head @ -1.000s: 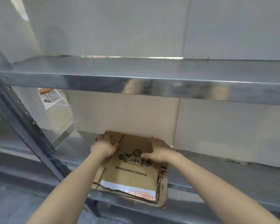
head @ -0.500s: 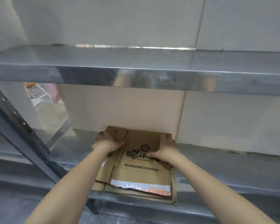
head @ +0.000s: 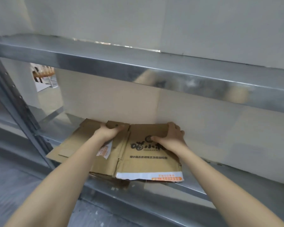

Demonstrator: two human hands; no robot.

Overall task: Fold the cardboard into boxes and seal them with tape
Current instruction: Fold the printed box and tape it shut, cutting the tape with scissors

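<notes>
A stack of flattened brown cardboard boxes lies on the lower metal shelf. The top sheet bears black printed characters and a strip of white and orange tape along its near edge. My left hand grips the far edge of the top sheet at its left flap, thumb on top. My right hand grips the far right corner of the same sheet, thumb pressed on the printed face and fingers curled over the edge. A second sheet juts out to the left from under the top one.
An upper metal shelf runs across just above the hands. A perforated steel upright stands at the left. A pale wall panel closes the back of the shelf. Grey floor lies below at the left.
The view has shifted and come closer. The lower sheet now sticks out further to the left, and my right hand has moved to the sheet's far right corner.
</notes>
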